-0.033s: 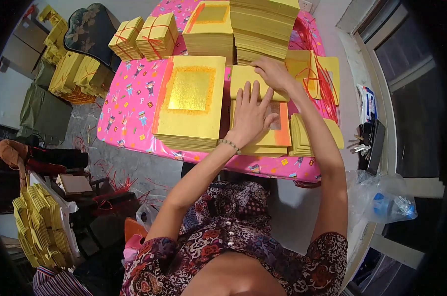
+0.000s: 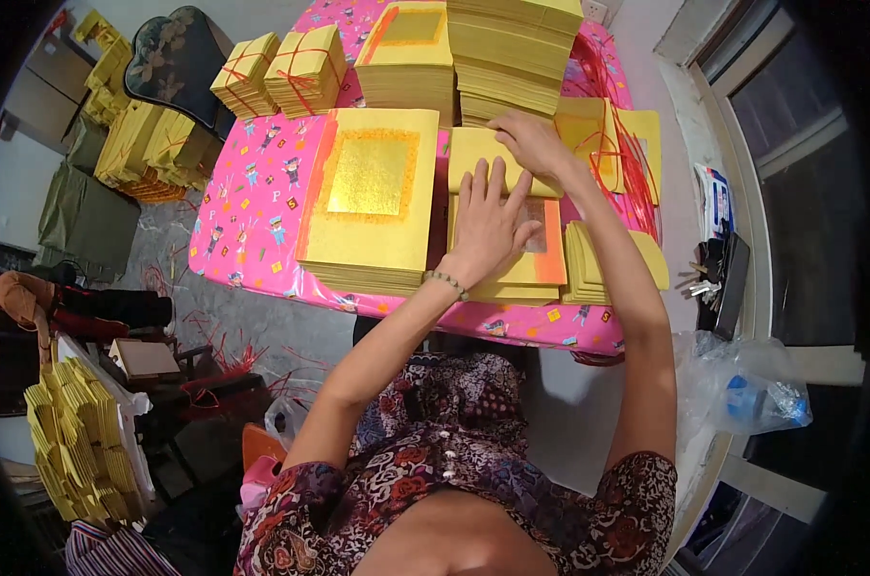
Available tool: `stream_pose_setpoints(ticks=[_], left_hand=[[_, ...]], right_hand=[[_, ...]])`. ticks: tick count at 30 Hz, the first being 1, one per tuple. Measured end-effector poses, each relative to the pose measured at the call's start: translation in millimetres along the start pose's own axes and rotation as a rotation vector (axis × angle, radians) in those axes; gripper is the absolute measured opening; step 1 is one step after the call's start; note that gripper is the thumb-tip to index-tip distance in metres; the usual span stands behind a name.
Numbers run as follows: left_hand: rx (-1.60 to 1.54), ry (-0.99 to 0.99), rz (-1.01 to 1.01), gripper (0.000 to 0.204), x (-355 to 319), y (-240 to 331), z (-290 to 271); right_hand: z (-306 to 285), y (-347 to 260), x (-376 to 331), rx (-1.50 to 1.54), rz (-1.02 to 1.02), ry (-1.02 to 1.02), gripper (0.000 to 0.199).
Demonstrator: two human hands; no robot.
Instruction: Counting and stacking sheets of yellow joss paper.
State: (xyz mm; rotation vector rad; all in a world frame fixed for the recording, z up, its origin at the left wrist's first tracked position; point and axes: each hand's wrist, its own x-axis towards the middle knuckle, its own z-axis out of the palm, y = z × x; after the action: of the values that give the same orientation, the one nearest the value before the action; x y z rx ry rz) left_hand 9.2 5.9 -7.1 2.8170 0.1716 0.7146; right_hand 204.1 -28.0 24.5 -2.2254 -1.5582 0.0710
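On pink table (image 2: 253, 206), two hands, left hand (image 2: 490, 228), right hand (image 2: 534, 142), one paper stack (image 2: 512, 274)

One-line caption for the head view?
Left hand flat on a yellow paper stack, right hand folding its top sheet on a pink table.

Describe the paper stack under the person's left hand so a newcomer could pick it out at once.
On the pink patterned table, find the big yellow stack with a gold foil square. The wanted stack lies just right of it, under the flat left hand. Unlike its neighbours, it is orange-edged and topped with a folded yellow sheet.
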Motion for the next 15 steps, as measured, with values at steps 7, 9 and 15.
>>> stream_pose_setpoints(ticks=[7, 9, 15], left_hand=[[0.003, -0.005, -0.002, 0.069, -2.1, -1.7, 1.8], [-0.009, 0.006, 0.01, 0.07, -1.6, 0.7, 2.9], [-0.006, 0.005, 0.009, 0.07, -4.2, -2.5, 3.2]], right_hand=[[-0.3, -12.4, -2.7, -0.014, 0.101, -0.015, 0.029], [2.4, -2.3, -5.8, -0.031, 0.013, 0.036, 0.029], [5.7, -10.7, -5.2, -0.047, 0.038, 0.046, 0.028]])
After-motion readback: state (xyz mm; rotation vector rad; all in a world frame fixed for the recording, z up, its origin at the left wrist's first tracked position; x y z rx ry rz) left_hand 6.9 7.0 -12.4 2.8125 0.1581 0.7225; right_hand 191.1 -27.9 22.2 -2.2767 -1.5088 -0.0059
